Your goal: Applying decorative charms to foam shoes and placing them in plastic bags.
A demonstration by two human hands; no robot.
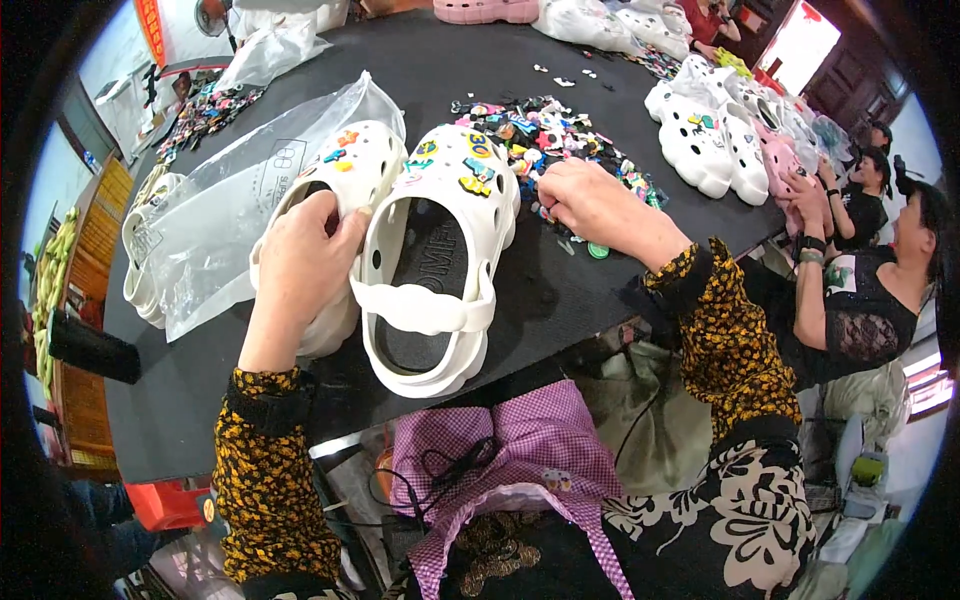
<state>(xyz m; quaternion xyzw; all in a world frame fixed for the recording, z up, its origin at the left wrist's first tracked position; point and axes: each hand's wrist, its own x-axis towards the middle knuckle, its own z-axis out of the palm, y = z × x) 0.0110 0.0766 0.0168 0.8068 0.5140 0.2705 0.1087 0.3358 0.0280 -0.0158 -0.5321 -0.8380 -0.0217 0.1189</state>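
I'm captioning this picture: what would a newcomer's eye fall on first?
Probably the two white clogs near the middle, the left hand gripping the left clog. Next, the heap of colourful charms to their right, the right hand at its near edge. A clear plastic bag lies left of the clogs.

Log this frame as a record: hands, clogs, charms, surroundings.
left hand: gripping white clog at its opening
right hand: fingers at charm pile; whether it holds anything unclear
second clog: white, dark insole, charms on upper
clear plastic bag: left of both clogs
table: black
right side: more white clogs, co-worker
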